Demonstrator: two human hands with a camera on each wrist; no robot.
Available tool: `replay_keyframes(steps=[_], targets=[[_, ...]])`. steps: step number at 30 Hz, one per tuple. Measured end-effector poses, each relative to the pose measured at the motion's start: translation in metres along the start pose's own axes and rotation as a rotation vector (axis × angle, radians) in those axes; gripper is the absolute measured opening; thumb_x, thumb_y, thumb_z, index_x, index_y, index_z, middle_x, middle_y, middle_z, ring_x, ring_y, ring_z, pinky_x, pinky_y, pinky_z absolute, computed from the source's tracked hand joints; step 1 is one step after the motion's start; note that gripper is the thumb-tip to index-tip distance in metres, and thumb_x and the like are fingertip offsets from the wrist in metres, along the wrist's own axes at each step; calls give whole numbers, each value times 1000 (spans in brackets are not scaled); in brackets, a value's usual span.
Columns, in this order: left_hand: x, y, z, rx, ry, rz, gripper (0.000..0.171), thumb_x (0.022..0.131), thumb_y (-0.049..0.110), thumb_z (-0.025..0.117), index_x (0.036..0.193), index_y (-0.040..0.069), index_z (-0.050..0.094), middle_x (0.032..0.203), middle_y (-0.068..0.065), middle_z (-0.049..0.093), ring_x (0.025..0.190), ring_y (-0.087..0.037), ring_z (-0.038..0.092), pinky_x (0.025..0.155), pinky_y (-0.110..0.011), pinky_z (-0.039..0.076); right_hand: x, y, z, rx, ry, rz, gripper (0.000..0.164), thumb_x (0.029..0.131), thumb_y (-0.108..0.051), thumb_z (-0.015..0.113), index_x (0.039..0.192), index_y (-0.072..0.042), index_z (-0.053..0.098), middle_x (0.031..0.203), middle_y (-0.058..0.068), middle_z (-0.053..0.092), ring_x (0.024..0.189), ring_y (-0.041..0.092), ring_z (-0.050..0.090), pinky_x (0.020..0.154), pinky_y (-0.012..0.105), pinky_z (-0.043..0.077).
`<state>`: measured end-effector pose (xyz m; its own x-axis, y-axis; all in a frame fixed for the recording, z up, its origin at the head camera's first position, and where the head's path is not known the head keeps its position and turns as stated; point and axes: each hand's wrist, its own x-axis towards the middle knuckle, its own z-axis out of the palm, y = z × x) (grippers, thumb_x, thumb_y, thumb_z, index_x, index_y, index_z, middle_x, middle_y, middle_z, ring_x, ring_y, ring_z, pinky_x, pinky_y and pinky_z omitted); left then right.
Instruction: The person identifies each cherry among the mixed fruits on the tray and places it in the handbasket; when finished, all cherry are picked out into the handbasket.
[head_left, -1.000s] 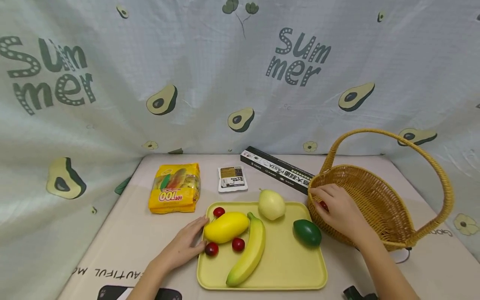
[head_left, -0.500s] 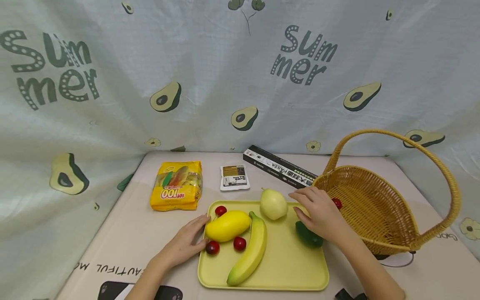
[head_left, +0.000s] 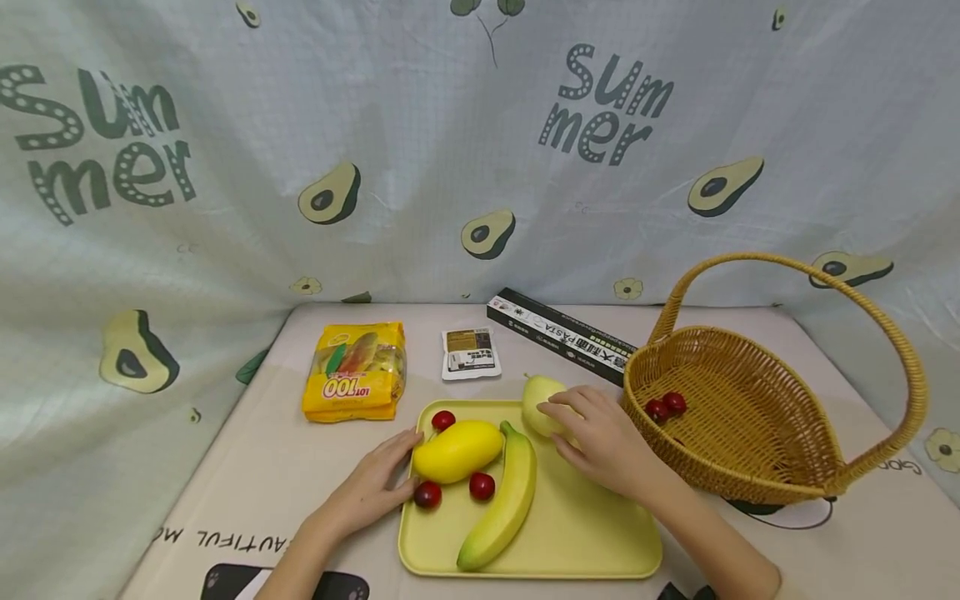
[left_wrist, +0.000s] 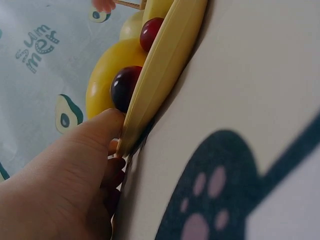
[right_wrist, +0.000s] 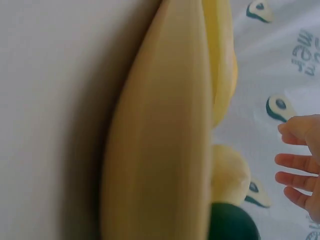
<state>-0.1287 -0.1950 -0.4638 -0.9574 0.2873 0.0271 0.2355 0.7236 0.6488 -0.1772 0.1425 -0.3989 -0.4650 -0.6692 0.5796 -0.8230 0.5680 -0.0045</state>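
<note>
Pale avocado-print cloth backdrop (head_left: pixel 412 125) reads "Summer"; yellow plastic bag (head_left: pixel 356 371), "LOT 100"; long black-and-white box (head_left: pixel 562 333), "PASTA"; pale tablecloth (head_left: pixel 255 467), "AUTIFUL".

The right hand (head_left: pixel 606 440) has been moved leftward from the rim of the basket (head_left: pixel 776 396), at the right of the frame, to the pear (head_left: pixel 538 407) near the centre. Part of the pear (earlier left uncovered) is now hidden by the fingers; whether it is touched cannot be told. At the basket's left end 2 cherries (head_left: pixel 675 403) are shown, where only 1 was seen before. In the head view, the dark green fruit (right_wrist: pixel 232 222), formerly seen lower right of centre, is now concealed.
</note>
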Motion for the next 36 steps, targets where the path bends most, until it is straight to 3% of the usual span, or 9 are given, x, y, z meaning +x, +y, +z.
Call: replay_keyframes(steps=[8, 15, 27, 36], targets=[[1, -1, -1, -3, 3, 1, 59, 83, 18, 63, 138, 11, 42, 142, -8, 38, 132, -24, 31, 106, -47, 27, 9, -17, 11, -28, -26, -100, 38, 74, -21, 71, 110, -10, 62, 103, 5, 60, 95, 23, 53, 79, 37, 46], [1, -1, -2, -1, 6, 9, 59, 83, 18, 63, 137, 11, 42, 142, -9, 38, 132, -25, 31, 106, -47, 27, 15, -32, 17, 7, -114, -104, 35, 78, -24, 69, 110, -13, 63, 102, 1, 60, 98, 20, 52, 84, 35, 44], [0, -2, -1, 7, 6, -5, 59, 84, 19, 63, 138, 12, 42, 142, -8, 38, 132, -25, 31, 105, -48, 27, 24, -50, 33, 39, -164, -165, 19, 78, -27, 69, 95, -17, 67, 89, -4, 63, 91, 16, 54, 83, 31, 43], [1, -1, 1, 10, 0, 16, 58, 84, 18, 63, 138, 12, 42, 142, -7, 38, 132, -23, 31, 106, -46, 27, 26, -60, 40, 40, -212, -177, 19, 75, -28, 73, 90, -20, 67, 81, -8, 63, 79, 11, 54, 73, 25, 41]])
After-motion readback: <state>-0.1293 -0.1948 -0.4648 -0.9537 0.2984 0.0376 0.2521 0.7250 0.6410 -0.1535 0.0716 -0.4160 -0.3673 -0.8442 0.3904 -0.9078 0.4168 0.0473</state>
